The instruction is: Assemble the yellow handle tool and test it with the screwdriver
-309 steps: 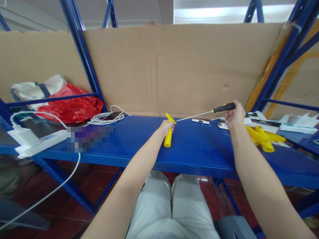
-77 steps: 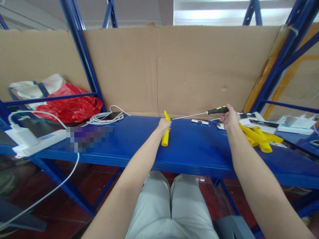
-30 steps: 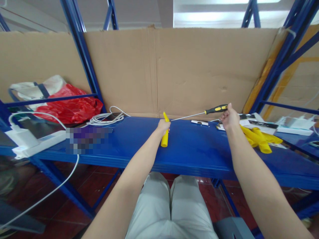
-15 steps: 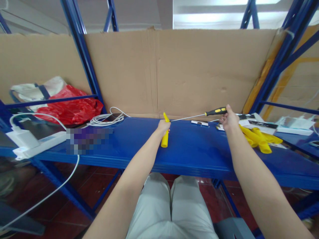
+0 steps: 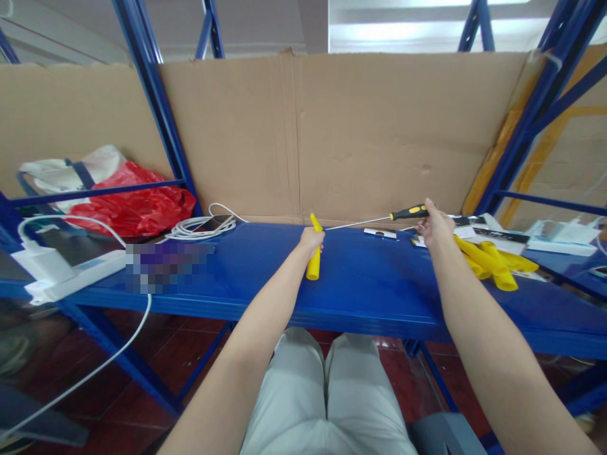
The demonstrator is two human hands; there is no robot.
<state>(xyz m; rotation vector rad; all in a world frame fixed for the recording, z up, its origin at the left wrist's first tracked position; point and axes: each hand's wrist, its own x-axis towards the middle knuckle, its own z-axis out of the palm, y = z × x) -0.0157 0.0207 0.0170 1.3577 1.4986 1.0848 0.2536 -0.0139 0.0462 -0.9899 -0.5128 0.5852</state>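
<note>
My left hand (image 5: pixel 311 240) is closed round a yellow plastic piece (image 5: pixel 313 267), whose lower end rests on the blue shelf (image 5: pixel 370 284). My right hand (image 5: pixel 436 229) grips the black and yellow handle of a long screwdriver (image 5: pixel 408 213). Its thin metal shaft (image 5: pixel 358 222) runs left and reaches the top of the yellow piece beside my left hand. Both arms stretch out over the shelf.
Several more yellow pieces (image 5: pixel 490 262) lie on papers right of my right hand. A small white part (image 5: pixel 380 233) lies behind. A coiled white cable (image 5: pixel 202 223), a red bag (image 5: pixel 133 202) and a white power strip (image 5: pixel 61 272) sit left. Cardboard (image 5: pixel 332 133) backs the shelf.
My right hand and the screwdriver handle have shifted slightly left and lower since ten seconds ago. Over the last second the hand has turned a little on the handle. My left hand stays put.
</note>
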